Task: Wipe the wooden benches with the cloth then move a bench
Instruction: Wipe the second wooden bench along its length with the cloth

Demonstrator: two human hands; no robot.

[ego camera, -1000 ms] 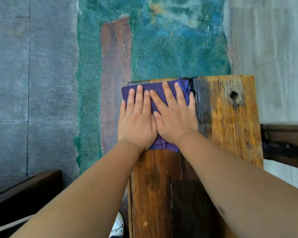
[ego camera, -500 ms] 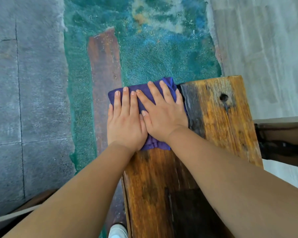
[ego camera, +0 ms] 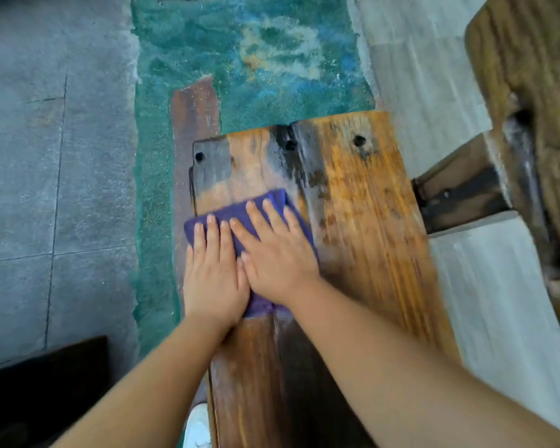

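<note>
Since the earlier frames the purple cloth [ego camera: 265,205] and both hands have slid back from the far end of the bench toward the lower part of the frame, uncovering the dark-stained end boards and their three bolt holes. The floor fills the background: grey paving slabs [ego camera: 55,176] down the left side, a patch of worn teal paint [ego camera: 256,59] across the upper centre, and pale concrete [ego camera: 427,92] at the right. The wooden bench [ego camera: 362,227] runs from the centre of the frame down to the bottom edge, its orange-brown planks streaked by motion blur. A second wooden bench [ego camera: 530,76] crosses the upper right corner, with a dark brace [ego camera: 459,192] beneath it reaching toward the first. A reddish plank [ego camera: 193,111] lies on the teal paint just left of the bench's far end. A dark object [ego camera: 46,392] sits in the lower left corner; I cannot tell what it is. The cloth lies flat on the left half of the bench, mid-frame. The left hand [ego camera: 214,279] presses on the cloth's left part with straight, closed-together fingers, palm down. The right hand [ego camera: 278,257] presses beside it with fingers spread flat, touching the left hand. Neither hand grips anything. A white shoe tip [ego camera: 197,428] shows at the bottom edge.
</note>
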